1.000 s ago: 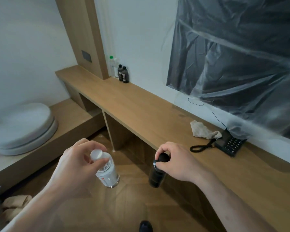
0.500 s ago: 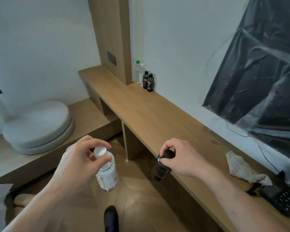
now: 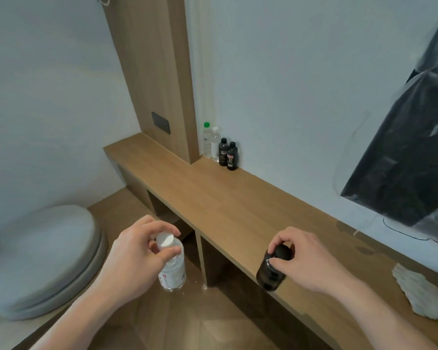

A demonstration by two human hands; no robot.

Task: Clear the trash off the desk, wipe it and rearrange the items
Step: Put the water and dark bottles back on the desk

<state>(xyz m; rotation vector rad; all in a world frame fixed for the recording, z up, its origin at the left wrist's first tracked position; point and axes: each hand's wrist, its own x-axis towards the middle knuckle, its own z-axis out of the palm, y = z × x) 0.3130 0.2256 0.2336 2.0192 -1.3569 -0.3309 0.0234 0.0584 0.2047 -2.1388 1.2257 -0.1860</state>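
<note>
The desk [image 3: 228, 205], a long wooden shelf against the white wall, lay ahead and to the right, with four bottles [image 3: 219, 147] grouped upright in its far corner beside the wooden pillar [image 3: 157, 79] and a crumpled cloth [image 3: 422, 294] lying on it at the right edge of view. The left hand [image 3: 134, 258] gripped a clear bottle [image 3: 172, 269] with a white cap, fingers and thumb curled round its neck just under the cap, and held it in the air off the desk's front edge, above the floor. The right hand [image 3: 304, 263] pinched a dark bottle [image 3: 272, 271] by its black cap and shoulder, hanging at the desk's front edge. Both bottles looked small and light, probably thin plastic, stiff enough at the neck but likely to dent if squeezed at the body; the clear one seemed to hold liquid, so it would swing a little when carried from the top. A hold at the cap suited carrying but gave poor control for setting down upright; the smooth sides could slip if wet. Judging by the group in the corner, these two probably belonged beside it.
</note>
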